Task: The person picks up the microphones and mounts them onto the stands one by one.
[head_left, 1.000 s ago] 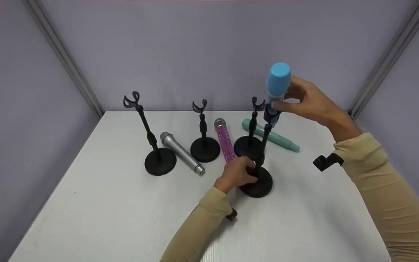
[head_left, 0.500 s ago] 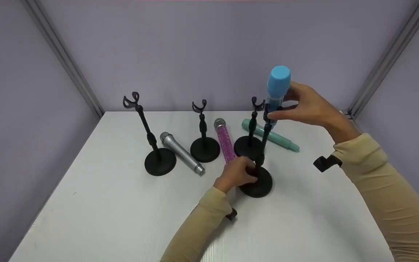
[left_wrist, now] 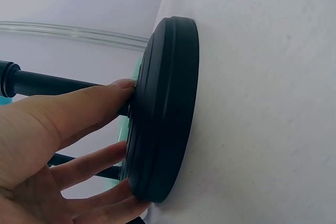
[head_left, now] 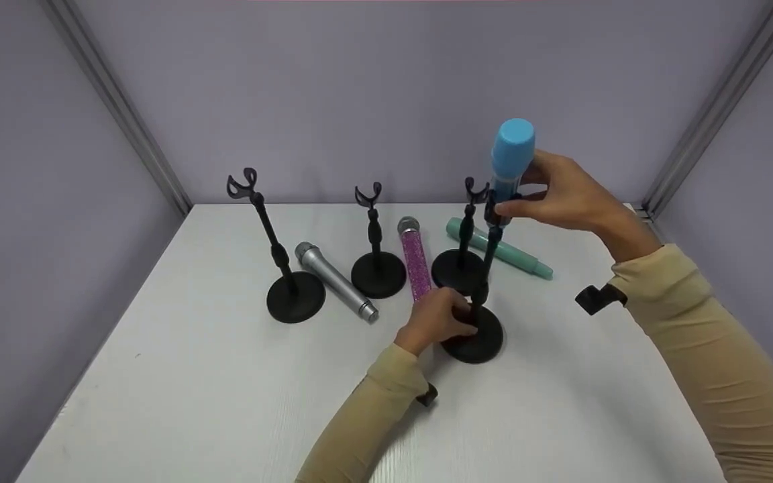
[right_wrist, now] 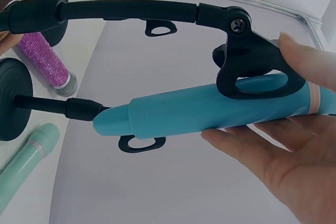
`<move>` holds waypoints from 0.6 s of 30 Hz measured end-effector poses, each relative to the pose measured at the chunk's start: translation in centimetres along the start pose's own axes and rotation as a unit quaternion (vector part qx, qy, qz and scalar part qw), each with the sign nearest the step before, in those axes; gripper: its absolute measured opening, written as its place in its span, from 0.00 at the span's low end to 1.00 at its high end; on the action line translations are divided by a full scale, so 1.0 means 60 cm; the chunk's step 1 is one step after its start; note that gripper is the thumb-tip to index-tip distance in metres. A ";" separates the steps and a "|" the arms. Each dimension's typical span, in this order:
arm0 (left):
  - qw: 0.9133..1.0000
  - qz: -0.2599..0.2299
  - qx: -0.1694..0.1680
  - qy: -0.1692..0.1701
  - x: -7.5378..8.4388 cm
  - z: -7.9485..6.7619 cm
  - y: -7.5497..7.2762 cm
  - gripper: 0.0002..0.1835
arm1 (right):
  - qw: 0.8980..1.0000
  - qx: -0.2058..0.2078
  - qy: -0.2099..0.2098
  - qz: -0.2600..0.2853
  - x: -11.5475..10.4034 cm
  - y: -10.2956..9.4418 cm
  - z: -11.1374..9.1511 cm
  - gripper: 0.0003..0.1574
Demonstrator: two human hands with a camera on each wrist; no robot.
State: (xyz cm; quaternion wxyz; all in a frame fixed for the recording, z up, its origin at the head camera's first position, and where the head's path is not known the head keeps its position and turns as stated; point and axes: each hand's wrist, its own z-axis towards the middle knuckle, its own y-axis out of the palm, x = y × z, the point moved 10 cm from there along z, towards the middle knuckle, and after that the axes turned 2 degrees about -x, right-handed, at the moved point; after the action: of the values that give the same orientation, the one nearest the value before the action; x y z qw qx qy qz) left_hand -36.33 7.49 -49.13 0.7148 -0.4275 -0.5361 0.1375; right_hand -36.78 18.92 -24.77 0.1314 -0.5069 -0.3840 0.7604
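Observation:
My right hand (head_left: 564,194) holds a light-blue microphone (head_left: 513,147), head up, at the clip of the nearest black stand. In the right wrist view the clip (right_wrist: 260,69) lies round the microphone's handle (right_wrist: 178,109); my thumb presses the clip and my fingers lie along the handle's other side. My left hand (head_left: 437,318) holds the foot of this same stand. Up close in the left wrist view, thumb and fingers are on the round base (left_wrist: 165,108), the thumb beside the pole (left_wrist: 58,83). The base sits on the white table.
Three more black stands, left (head_left: 296,297), middle (head_left: 378,275) and right (head_left: 457,270), stand behind with bare clips. Between them lie a silver microphone (head_left: 336,282) and a glittery purple one (head_left: 416,261), partly behind my left hand. A green microphone (head_left: 517,256) lies at the back right.
My right hand has slid a little lower, its thumb now against the clip. The blue microphone has shifted only slightly. The purple microphone's head has moved slightly right; my left hand stays on the base.

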 end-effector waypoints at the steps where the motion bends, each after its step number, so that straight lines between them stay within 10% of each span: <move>1: 1.000 -0.001 0.001 0.000 -0.001 0.000 -0.001 0.14 | 1.000 -0.001 -0.003 0.000 -0.002 0.000 0.001 0.41; 18: 1.000 -0.004 -0.006 -0.017 0.000 -0.003 0.003 0.17 | 0.998 -0.028 -0.053 0.022 -0.014 0.017 0.013 0.32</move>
State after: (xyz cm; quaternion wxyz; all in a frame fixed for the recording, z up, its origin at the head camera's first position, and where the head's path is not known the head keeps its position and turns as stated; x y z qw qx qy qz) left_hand -36.15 7.51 -49.28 0.7034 -0.4276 -0.5505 0.1387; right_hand -36.87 17.40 -24.77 0.0793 -0.4776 -0.4006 0.7779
